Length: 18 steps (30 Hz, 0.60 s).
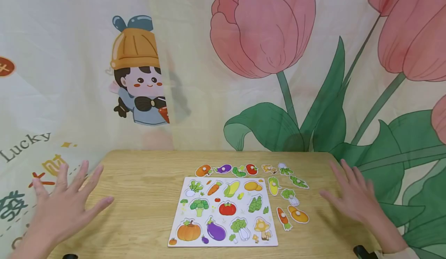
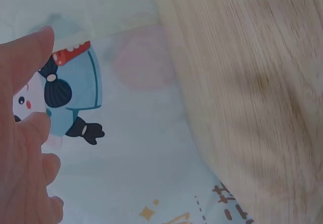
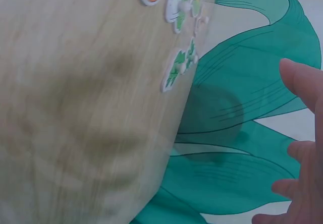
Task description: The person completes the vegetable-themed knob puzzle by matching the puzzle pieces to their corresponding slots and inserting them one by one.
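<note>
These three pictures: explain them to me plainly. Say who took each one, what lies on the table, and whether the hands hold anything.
No machine here: a person wears three cameras. The wide picture comes from the head camera, looking forward and down. The other two come from cameras on the wrists, so they show only fingers, blurred wood and the printed cloth behind.

On the wooden table lies a vegetable puzzle board printed with a pumpkin, an eggplant, a tomato and more. Loose vegetable pieces with small knobs lie behind it and along its right side.

The left hand and the right hand are spread open, one at each side of the table. They hold nothing, and neither touches the board or the pieces.
</note>
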Motion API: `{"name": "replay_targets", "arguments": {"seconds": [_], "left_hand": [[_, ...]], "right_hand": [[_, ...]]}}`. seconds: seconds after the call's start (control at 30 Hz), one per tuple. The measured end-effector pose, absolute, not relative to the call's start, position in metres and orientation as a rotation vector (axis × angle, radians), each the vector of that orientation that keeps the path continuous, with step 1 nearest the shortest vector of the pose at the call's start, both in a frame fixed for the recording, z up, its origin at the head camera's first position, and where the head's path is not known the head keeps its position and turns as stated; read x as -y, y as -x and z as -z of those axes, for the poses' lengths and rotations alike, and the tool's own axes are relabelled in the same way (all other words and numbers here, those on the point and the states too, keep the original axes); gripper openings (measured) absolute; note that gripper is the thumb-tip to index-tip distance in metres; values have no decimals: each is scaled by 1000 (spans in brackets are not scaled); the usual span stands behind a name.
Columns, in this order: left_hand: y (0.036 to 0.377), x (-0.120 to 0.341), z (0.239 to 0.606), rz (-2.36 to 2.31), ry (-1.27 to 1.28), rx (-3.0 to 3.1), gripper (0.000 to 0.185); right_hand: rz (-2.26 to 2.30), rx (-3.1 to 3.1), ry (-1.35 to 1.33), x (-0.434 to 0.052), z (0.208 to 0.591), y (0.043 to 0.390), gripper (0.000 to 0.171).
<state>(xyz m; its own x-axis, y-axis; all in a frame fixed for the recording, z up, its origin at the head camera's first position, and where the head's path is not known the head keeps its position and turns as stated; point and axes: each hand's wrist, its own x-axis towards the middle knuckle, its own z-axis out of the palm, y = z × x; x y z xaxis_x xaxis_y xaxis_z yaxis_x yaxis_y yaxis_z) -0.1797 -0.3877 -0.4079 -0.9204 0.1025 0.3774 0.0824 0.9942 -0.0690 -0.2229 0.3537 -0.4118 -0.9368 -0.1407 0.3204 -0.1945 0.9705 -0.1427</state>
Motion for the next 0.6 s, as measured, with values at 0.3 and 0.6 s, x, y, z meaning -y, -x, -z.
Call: {"name": "replay_targets", "arguments": {"seconds": [0.3, 0.6], "left_hand": [[180, 372, 419, -17, 180, 2752, 103], [181, 337, 427, 115, 272, 2729, 100]], "right_hand": [[-346, 2758, -280, -337, 409, 244, 91], [-537, 2688, -210, -316, 419, 271, 80]]}}
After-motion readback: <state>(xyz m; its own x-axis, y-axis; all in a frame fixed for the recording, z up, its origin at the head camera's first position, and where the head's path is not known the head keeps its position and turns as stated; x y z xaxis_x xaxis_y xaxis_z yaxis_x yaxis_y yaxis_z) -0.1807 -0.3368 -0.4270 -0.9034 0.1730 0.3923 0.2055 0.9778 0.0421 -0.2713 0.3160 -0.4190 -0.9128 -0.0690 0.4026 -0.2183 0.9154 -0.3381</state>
